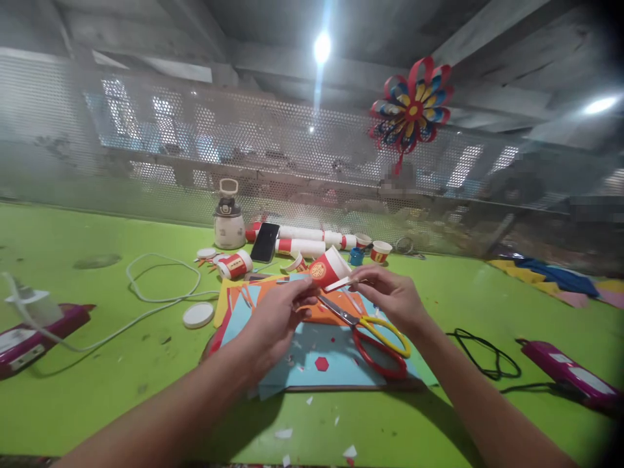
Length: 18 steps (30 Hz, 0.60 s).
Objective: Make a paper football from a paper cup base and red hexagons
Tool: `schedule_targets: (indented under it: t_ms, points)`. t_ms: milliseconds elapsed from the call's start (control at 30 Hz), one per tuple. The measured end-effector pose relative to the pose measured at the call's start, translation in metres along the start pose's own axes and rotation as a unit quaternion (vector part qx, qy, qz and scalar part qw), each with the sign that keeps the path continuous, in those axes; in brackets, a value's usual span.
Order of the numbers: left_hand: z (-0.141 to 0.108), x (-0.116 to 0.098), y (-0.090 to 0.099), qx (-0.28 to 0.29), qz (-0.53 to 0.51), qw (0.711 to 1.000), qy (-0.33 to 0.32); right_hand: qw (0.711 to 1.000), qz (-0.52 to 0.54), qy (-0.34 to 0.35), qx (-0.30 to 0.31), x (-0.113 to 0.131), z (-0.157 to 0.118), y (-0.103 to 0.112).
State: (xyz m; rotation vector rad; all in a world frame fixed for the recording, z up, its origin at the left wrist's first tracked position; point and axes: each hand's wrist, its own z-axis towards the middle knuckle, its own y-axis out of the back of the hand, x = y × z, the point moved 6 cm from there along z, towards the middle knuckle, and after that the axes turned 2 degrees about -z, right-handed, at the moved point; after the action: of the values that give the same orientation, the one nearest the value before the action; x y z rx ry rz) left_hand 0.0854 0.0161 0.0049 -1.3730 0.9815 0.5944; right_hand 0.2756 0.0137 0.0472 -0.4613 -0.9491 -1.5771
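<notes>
A red and white paper cup with a gold emblem is tilted above the stacked coloured paper, its mouth toward the upper right. The fingers of my left hand are closed on its base end. With fingertips pinched together, my right hand holds the end of a small white paper strip beside the cup's lower side. Below both hands, scissors with one yellow and one red handle lie on the light blue paper. A red paper hexagon rests there too.
Behind stand a bottle, a phone, stacked cups and a blue jar. A white lid and a white cable lie left. Purple power strips sit at both sides. Paper scraps litter the front.
</notes>
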Motion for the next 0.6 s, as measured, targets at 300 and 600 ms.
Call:
schedule_targets:
  t_ms: [300,600]
  points:
    - [0.005,-0.003,-0.002,0.02,0.015,0.999,-0.029,0.999,-0.001,0.003,0.041,-0.013,-0.006,-0.016]
    - [-0.004,-0.016,-0.009,0.075,0.334,0.913,-0.219,0.997,0.039,-0.025,0.065,0.002,-0.008,-0.016]
